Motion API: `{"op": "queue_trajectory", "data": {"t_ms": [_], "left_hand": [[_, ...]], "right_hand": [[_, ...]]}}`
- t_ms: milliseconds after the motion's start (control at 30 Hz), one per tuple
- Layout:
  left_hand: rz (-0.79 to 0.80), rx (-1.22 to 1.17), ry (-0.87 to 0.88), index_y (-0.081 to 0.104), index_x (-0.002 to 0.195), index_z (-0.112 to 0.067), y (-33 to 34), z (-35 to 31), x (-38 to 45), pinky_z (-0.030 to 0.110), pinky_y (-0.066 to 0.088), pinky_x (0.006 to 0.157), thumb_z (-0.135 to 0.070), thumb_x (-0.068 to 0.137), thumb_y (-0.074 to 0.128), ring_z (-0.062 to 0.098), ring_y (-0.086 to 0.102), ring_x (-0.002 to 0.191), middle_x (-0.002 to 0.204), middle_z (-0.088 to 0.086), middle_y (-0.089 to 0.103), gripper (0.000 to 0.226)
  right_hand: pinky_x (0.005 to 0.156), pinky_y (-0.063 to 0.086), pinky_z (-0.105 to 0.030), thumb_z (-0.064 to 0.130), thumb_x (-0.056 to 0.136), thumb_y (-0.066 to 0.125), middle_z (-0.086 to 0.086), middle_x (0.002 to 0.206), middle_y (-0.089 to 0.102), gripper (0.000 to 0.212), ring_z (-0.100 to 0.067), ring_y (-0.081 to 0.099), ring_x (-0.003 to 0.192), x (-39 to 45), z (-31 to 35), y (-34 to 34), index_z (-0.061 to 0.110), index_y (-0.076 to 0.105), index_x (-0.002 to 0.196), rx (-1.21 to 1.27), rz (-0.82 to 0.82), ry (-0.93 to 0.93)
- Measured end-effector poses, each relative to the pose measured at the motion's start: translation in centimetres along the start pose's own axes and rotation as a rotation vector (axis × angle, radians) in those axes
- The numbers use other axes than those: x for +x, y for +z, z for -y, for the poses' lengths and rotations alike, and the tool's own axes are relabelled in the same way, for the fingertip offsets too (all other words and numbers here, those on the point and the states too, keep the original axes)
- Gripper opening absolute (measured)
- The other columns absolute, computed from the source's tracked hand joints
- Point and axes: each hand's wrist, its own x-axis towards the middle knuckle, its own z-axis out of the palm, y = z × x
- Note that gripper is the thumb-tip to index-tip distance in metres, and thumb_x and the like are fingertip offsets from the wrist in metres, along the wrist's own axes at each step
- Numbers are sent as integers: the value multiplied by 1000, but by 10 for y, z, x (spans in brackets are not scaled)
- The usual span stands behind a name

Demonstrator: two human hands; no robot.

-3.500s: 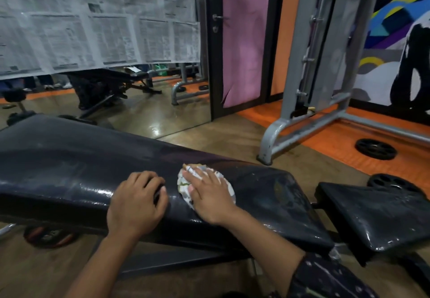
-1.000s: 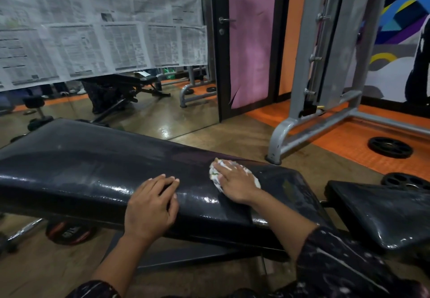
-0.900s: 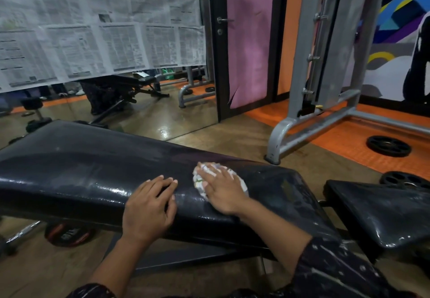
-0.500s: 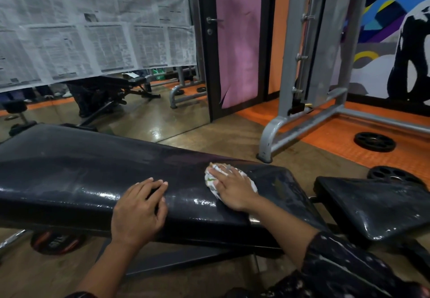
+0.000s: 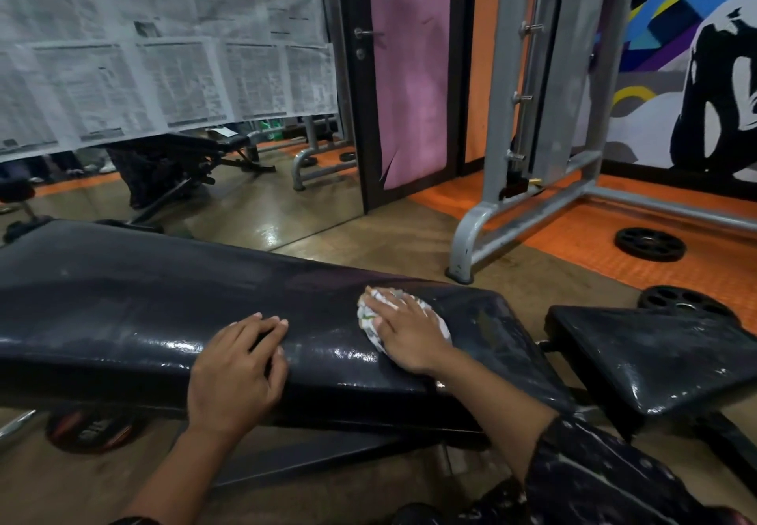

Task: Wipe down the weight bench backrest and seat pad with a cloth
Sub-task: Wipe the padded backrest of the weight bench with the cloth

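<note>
On the black backrest [image 5: 123,311], the left hand [image 5: 237,373] rests flat at 7 o'clock, fingers relaxed and grasping nothing. At 5 o'clock the right hand [image 5: 405,336] presses the crumpled white cloth [image 5: 368,315] onto the pad. The seat pad [image 5: 655,356] lies at 4 o'clock.

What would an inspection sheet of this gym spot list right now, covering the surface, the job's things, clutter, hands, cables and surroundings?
Surface: black backrest, glossy with wet-looking shine along its near edge.
Job's things: white patterned cloth on the backrest; seat pad to the right, speckled and dull.
Clutter: weight plates on the orange floor; another plate under the bench.
Hands: left hand rests flat on the backrest; right hand presses the cloth with straight fingers.
Cables: nothing seen.
Surroundings: grey rack frame, pink door, mirror part covered by newspaper sheets, painted mural.
</note>
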Motion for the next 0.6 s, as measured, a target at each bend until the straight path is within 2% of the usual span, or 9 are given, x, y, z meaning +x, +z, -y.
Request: {"op": "queue_trajectory", "data": {"t_ms": [133, 267, 433, 533, 600], "left_hand": [[10, -3, -4, 73, 109, -12, 0, 0, 0, 39, 48, 92, -25, 87, 46, 24, 62, 108, 108, 4, 70, 38], [-5, -4, 8, 73, 109, -11, -2, -1, 0, 38, 49, 90, -27, 88, 48, 24, 63, 106, 106, 4, 71, 36], [-21, 13, 14, 74, 108, -12, 2, 1, -1, 38, 50, 87, -30, 88, 52, 24, 64, 104, 105, 4, 71, 35], [-40, 18, 19, 74, 107, -12, 5, 1, -1, 37, 50, 86, -30, 87, 53, 24, 65, 103, 104, 4, 72, 34], [-41, 12, 17, 74, 107, -13, 5, 1, 0, 37, 51, 87, -29, 86, 56, 24, 65, 103, 105, 3, 71, 32]], "right_hand": [[117, 5, -52, 39, 102, 24, 13, 161, 9, 47, -20, 0, 149, -10, 37, 8, 43, 19, 149, -21, 19, -154], [119, 7, -46, 40, 102, 25, 17, 161, 7, 48, -14, -1, 149, -43, 15, 13, 46, 15, 149, -32, 1, -319], [119, -3, -48, 44, 99, 27, 19, 161, 1, 51, -15, -9, 149, -62, 18, 18, 50, 10, 147, -68, 9, -281], [118, -1, -47, 44, 99, 26, 18, 161, 6, 51, -15, -4, 149, -41, 32, 15, 49, 12, 147, -31, 14, -311], [119, 5, -49, 49, 96, 18, 15, 161, 12, 52, -16, 3, 149, -7, 28, 13, 48, 13, 148, -34, 31, -291]]}}
